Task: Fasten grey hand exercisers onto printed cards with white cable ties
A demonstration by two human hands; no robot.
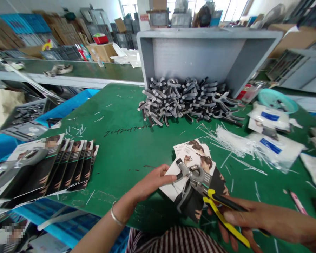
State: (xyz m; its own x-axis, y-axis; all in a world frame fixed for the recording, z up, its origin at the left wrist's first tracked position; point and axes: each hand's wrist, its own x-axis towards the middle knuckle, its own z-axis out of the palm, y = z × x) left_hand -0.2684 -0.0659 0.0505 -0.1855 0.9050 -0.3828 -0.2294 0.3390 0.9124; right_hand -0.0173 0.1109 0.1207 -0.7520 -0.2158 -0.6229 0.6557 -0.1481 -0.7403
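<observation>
My left hand [151,182] presses its fingertips against a grey hand grip trainer [189,172], which lies on a printed product card [192,186]. My right hand [263,219] grips yellow-and-black-handled pliers [221,214], with the jaws reaching in at the trainer's coil spring. The pliers' tips are partly hidden among the trainer's metal parts. Loose white cable ties [234,142] lie just beyond the card, on the green work mat [121,140]. A heap of several grey hand grip trainers [186,100] sits farther ahead.
A fanned stack of printed cards [55,168] lies at the mat's left edge. White bags with blue labels [271,149] and a teal dish [277,100] are on the right. A grey bin [208,52] stands open-side toward me behind the heap.
</observation>
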